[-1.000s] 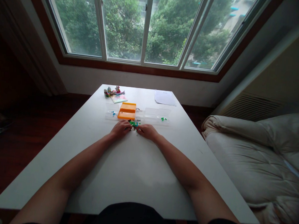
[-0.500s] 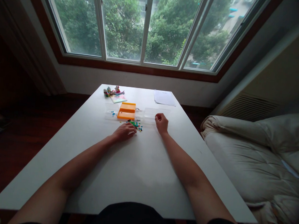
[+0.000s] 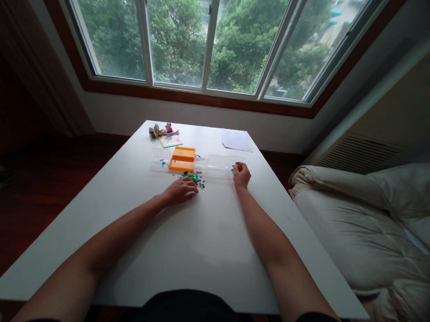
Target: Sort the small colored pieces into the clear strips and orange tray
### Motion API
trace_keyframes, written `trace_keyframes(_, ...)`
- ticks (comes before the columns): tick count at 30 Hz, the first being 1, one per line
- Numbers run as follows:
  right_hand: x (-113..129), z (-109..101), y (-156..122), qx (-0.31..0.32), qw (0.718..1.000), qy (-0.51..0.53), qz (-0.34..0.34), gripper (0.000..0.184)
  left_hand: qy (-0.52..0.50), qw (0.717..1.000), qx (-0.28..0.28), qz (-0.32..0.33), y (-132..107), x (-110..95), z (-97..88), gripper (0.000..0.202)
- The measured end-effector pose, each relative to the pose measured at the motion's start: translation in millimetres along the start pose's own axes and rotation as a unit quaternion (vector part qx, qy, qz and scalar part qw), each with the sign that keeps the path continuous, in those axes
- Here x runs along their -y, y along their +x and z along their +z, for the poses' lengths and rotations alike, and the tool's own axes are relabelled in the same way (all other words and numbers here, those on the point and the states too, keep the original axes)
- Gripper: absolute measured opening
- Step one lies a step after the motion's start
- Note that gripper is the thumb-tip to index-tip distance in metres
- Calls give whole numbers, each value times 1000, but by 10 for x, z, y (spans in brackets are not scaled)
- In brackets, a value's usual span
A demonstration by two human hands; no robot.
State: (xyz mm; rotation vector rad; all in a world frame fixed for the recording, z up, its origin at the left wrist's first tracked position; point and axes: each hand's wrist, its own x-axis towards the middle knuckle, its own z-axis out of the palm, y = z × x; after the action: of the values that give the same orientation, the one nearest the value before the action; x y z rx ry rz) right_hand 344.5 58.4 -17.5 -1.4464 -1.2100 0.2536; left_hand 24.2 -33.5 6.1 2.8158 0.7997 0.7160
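Many small coloured pieces, mostly green, lie in a loose pile [image 3: 195, 178] on the white table [image 3: 202, 238]. At the pile's near edge rests my left hand [image 3: 179, 191], palm down, fingers loosely stretched and apart. My right hand [image 3: 242, 175] is at the right end of a row of clear plastic trays [image 3: 217, 166], thumb and fingers brought together. Small green pieces [image 3: 232, 169] show at its fingertips; whether they are pinched or lie in the tray I cannot make out. An orange open case [image 3: 181, 165] stands behind the pile.
Another clear tray [image 3: 156, 163] with a few blue pieces sits left of the orange case. Small colourful figures [image 3: 158, 130] and a pastel booklet [image 3: 170, 141] lie at the back left. White paper sheets [image 3: 236, 139] lie at the back right. A pale sofa [image 3: 365, 230] flanks the table.
My right hand has moved to the right along the clear trays, and green pieces now show beside its fingertips. My left hand has barely shifted at the pile.
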Motion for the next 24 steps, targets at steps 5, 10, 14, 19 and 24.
trace_keyframes(5, 16, 7, -13, -3, 1000, -4, -8, 32, 5, 1000, 13, 1, 3, 11, 6, 18)
trace_keyframes(10, 78, 44, -66, 17, 997, -17, -67, 26, 13, 1000, 13, -4, 4, 33, 8, 18)
trace_keyframes(14, 140, 80, -134, 53, 993, -17, -103, 26, 21, 1000, 6, -12, 9, 43, 6, 17)
trace_keyframes(19, 221, 100, -225, 103, 988, -37, -112, 26, 28, 999, 6, -15, 4, 53, 2, 17)
trace_keyframes(24, 268, 129, -302, 141, 980, -42, -137, 24, 22, 999, -4, -29, -26, 107, 15, 15)
